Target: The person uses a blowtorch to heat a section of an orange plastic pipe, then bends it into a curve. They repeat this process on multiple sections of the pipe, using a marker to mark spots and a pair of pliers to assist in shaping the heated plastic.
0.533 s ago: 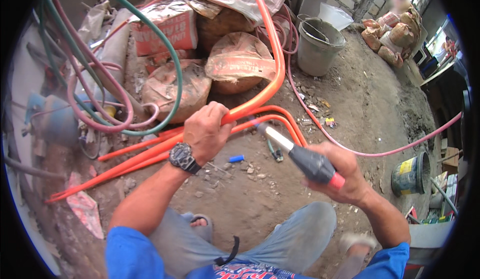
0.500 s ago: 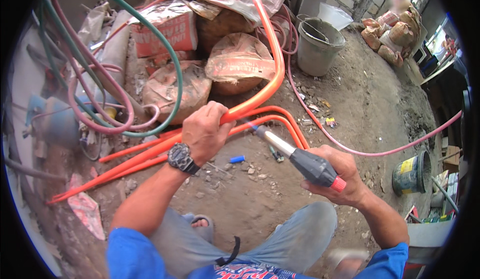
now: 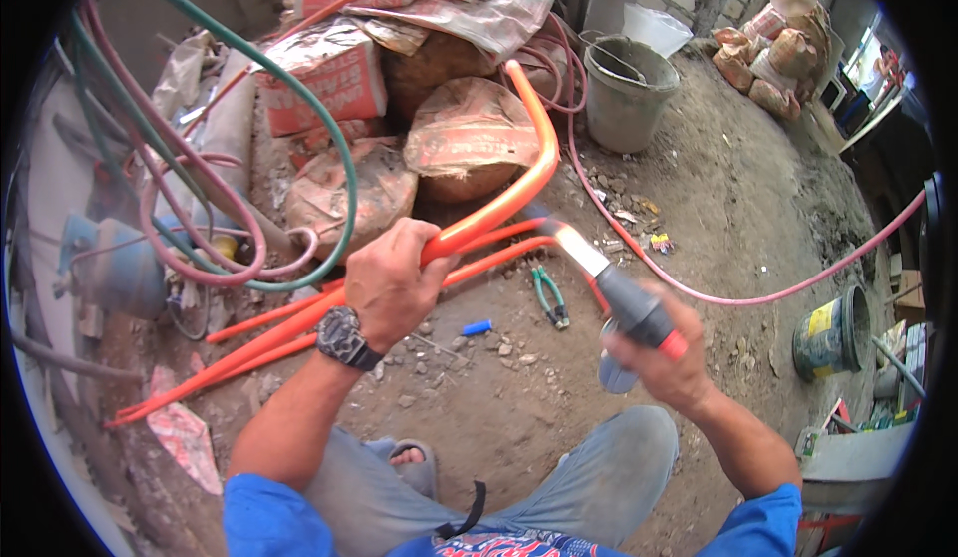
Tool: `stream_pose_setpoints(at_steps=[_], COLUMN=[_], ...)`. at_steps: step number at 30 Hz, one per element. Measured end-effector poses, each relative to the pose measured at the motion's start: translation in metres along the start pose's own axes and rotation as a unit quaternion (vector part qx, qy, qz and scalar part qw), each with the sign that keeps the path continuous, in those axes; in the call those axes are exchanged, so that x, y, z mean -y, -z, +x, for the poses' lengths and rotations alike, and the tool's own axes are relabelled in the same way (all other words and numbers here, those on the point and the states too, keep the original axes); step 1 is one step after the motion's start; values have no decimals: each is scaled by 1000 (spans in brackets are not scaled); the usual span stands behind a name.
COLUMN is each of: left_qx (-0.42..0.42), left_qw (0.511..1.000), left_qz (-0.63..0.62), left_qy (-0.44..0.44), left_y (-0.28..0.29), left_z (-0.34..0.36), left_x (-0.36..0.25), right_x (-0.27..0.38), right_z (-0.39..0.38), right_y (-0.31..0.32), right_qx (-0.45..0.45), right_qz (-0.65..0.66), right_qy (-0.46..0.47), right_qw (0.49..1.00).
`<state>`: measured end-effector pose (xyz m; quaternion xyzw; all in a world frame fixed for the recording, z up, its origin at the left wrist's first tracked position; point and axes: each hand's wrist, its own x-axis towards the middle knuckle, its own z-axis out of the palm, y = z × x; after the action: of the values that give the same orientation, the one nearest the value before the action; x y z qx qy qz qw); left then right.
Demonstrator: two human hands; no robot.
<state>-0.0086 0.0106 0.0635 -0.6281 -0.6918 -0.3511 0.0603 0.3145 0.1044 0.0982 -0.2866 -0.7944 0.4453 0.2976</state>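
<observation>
My left hand, with a dark watch on its wrist, is closed round an orange plastic pipe. The pipe curves upward beyond the fist, its free end near the sacks. My right hand grips a blowtorch with a black body, red knob and silver nozzle. That nozzle points at the underside of the pipe's bend, with a faint bluish flame at its tip. Below the torch, part of its rounded canister shows. More orange pipes lie on the ground under the held one.
Green-handled pliers and a small blue cylinder lie on the dirt. Stacked sacks stand ahead, hoses loop at left. A grey bucket stands farther back, a dark bucket at right. Filled bags sit far right.
The torch has swung up and rightward, its nozzle now nearer the pipe's bend. My left hand and the pipe have shifted slightly left and down. The pliers are now uncovered.
</observation>
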Motion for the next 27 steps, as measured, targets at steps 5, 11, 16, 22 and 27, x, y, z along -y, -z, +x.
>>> stream_pose_setpoints(at_steps=[5,11,16,22,27], left_qx=[8,17,26,73,103], left_qw=[999,997,999,995,989], left_qz=[38,67,-13,-19,-28], left_qy=[6,20,24,66,103], left_y=[5,18,17,29,30], left_z=[4,14,17,28,35], left_x=[-1,-5,5,14,28], right_x=[4,6,9,13,13], right_z=[1,-3,-4,-8,-2], right_y=[-8,-20,-26,-42,-43], right_qx=[-80,-13,-38,-82,1], right_qz=[100,51,45,123,24], right_qy=[-133,45,22,-75,98], right_qw=[983,998,998,986,995])
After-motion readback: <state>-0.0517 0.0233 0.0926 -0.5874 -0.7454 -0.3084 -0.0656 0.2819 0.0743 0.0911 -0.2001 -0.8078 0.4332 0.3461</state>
